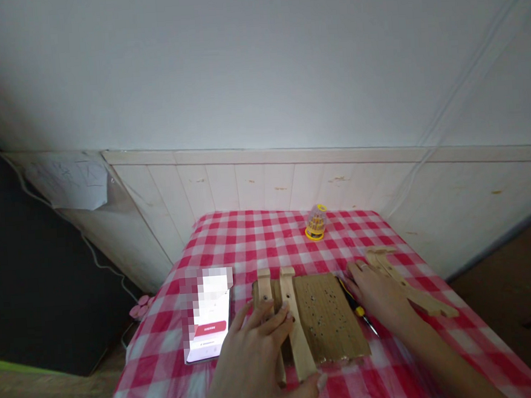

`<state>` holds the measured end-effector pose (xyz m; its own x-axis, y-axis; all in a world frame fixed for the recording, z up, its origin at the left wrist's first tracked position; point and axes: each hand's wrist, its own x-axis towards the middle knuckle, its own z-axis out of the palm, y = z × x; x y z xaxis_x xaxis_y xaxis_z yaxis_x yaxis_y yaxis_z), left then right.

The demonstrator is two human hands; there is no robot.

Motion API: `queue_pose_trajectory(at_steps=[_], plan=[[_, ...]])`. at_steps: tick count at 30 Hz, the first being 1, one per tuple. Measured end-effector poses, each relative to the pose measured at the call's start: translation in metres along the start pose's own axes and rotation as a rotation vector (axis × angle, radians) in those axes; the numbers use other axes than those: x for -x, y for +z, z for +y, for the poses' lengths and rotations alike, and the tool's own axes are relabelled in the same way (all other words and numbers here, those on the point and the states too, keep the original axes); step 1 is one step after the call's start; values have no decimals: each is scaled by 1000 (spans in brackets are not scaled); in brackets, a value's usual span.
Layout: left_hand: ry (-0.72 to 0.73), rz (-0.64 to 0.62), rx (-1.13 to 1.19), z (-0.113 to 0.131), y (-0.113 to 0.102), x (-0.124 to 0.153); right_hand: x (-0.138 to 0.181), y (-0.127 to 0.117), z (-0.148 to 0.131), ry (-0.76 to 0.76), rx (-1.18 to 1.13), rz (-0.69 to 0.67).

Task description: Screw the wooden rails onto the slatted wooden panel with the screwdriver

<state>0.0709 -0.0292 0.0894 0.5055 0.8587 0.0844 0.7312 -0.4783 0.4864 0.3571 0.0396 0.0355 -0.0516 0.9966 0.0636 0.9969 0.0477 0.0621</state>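
Observation:
My left hand lies with fingers spread across two pale wooden pieces with screw holes. Its fingertips rest on the left wooden piece and the right wooden piece, its thumb near the latter's lower end. Both lie on a brown cardboard slab dotted with small holes. To the right, my right hand is palm down, its fingers slightly bent beside a black and yellow screwdriver. Whether they touch the handle is hard to see. More shaped wooden pieces lie just beyond this hand, partly hidden by it.
A lit phone lies left of the cardboard. At the back stands a clear-lidded yellow bit case. The table bears a red and white checked cloth and meets a white panelled wall. Pink round objects sit off its left edge.

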Motion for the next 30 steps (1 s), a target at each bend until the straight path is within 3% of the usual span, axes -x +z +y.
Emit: queue_pose_trajectory(at_steps=[14,20,26,30], plan=[[52,61,18,-4,3,3,-5,-6,23,-26,-363,161],[22,42,53,-1,1,3,10,-37,-8,-197,-796,168],[4,40,56,0,1,2,30,-45,-50,-602,-718,303],[14,21,61,1,0,2,33,-33,-71,-562,-808,347]])
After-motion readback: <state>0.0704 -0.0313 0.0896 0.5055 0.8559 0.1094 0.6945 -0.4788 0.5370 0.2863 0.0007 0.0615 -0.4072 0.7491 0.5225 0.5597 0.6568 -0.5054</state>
